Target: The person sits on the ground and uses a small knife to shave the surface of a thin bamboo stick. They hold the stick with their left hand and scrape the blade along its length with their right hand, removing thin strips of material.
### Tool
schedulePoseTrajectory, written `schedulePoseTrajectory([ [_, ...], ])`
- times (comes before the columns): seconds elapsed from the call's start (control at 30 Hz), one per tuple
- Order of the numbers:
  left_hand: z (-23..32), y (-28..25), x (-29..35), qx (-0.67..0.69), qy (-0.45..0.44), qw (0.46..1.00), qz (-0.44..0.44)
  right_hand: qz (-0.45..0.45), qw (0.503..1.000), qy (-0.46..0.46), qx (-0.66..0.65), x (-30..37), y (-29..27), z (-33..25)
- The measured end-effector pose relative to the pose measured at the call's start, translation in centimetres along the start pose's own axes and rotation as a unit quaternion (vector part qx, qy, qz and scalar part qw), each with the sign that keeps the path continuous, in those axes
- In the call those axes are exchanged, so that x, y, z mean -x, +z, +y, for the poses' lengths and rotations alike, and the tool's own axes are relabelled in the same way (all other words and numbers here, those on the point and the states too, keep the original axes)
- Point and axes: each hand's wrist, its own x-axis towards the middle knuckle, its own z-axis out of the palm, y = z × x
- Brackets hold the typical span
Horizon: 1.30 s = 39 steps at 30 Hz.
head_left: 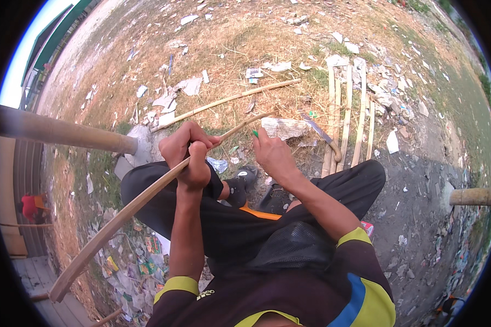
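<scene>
My left hand (188, 155) is closed round a long bamboo strip (125, 211). The strip slants from the lower left, where its end is broad, up to a thin tip in front of me. Close to that tip, my right hand (275, 157) has its fingers folded, with a small green thing (255, 133) poking out at the fingertips. Most of that thing is hidden, so its kind cannot be made out. To the right of my right hand lies a knife (323, 135) with a curved wooden handle. Beside it is a pale wooden block (285, 128) on the ground.
Several bamboo strips (347, 114) lie side by side at the right, and another strip (229, 102) lies ahead. A thick bamboo pole (65, 129) stands at the left, a second pole (472, 197) at the right. Litter and dry grass cover the ground.
</scene>
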Motion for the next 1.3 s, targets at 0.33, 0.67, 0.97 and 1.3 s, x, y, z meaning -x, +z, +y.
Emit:
schedulePoseTrajectory([
  [0.33,-0.8,-0.6,-0.3,0.030,-0.024,0.998,0.056,0.022,1.000,-0.016,0.013,-1.2,1.3,-0.2],
  [0.67,0.0,-0.3,0.3,0.026,-0.010,1.000,0.006,-0.006,0.999,0.005,0.049,-0.4,0.6,0.4],
  [0.97,0.1,-0.3,-0.2,0.001,-0.019,1.000,0.001,-0.024,0.999,0.026,0.017,-1.6,2.2,3.0],
  [1.3,-0.2,0.0,-0.3,0.026,-0.022,0.999,0.031,-0.019,0.996,0.078,-0.026,-2.8,6.6,7.3],
])
